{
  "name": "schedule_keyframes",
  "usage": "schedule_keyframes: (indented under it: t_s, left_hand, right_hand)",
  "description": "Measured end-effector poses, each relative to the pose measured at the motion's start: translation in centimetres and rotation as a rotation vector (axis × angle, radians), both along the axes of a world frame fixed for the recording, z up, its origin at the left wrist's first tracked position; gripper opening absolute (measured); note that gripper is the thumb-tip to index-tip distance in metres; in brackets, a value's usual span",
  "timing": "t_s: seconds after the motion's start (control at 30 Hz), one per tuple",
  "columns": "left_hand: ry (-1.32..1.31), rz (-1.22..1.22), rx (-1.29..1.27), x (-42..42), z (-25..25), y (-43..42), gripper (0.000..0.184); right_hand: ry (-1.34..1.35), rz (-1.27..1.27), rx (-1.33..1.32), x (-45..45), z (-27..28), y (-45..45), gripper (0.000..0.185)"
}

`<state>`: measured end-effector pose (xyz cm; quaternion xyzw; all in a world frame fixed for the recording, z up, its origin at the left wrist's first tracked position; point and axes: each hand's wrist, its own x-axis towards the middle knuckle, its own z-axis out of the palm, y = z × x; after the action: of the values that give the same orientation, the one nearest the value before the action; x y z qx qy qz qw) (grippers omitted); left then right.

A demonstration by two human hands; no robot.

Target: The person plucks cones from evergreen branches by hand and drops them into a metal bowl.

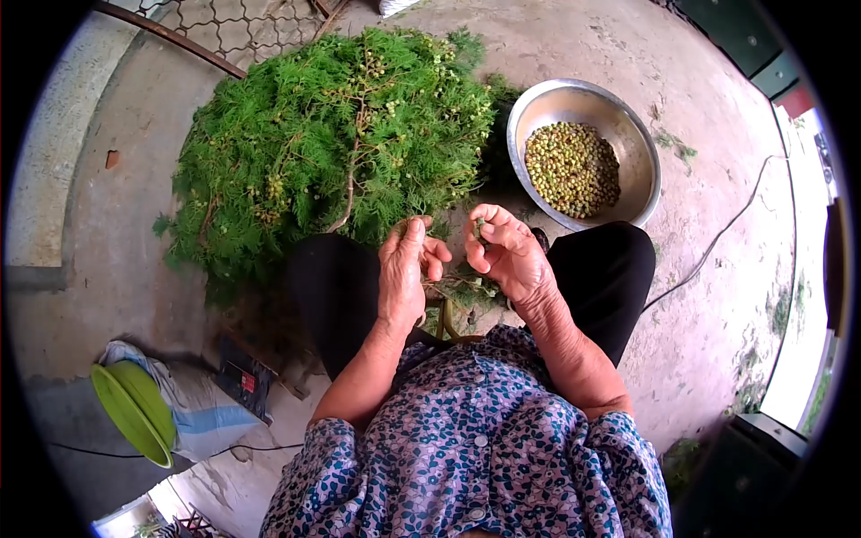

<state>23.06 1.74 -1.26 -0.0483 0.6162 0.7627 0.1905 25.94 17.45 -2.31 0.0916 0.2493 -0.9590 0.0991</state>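
Between my knees, my right hand pinches a small green cone between thumb and fingers. Beside it, my left hand has its thumb and index finger pressed together; what they hold, if anything, is too small to name. A big heap of green conifer branches with small cones lies beyond my left hand. Past my right knee stands a metal basin partly filled with small green and brown cones. A few sprigs lie below my hands.
On the left, a green plastic basin leans by a white and blue sack and a dark bag. A thin cable crosses the floor at right. Metal mesh is at the top, dark boxes at the right corners.
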Motion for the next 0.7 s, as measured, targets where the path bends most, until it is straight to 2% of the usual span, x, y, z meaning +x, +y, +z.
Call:
schedule_keyframes:
  t_s: [0.1,0.23,0.33,0.43,0.57,0.63,0.7]
  left_hand:
    - [-0.003,-0.016,0.014,-0.1,-0.1,0.0,0.045]
    - [0.004,-0.046,-0.017,-0.1,-0.1,0.1,0.048]
    - [-0.001,-0.027,-0.013,0.0,-0.1,0.5,0.047]
    - [-0.029,-0.049,0.005,0.0,-0.6,0.6,0.044]
    - [0.014,-0.086,-0.056,0.2,-0.2,0.7,0.039]
    - [0.025,-0.081,-0.142,0.3,-0.3,0.7,0.037]
    - [0.04,-0.094,-0.153,0.4,0.0,0.7,0.034]
  right_hand:
    - [-0.069,-0.048,-0.023,0.0,0.3,-0.3,0.014]
    - [-0.03,-0.017,0.009,0.0,-0.3,-0.6,0.013]
    - [-0.065,0.027,0.437,0.0,0.1,-1.9,0.01]
    - [0.179,-0.049,0.863,0.0,0.6,-3.1,0.014]
    - [0.217,0.014,1.097,-0.1,0.9,-3.3,0.01]
    - [0.239,0.001,1.12,0.0,-0.3,-3.4,0.009]
    - [0.399,-0.121,1.18,0.1,-0.7,-3.3,0.007]
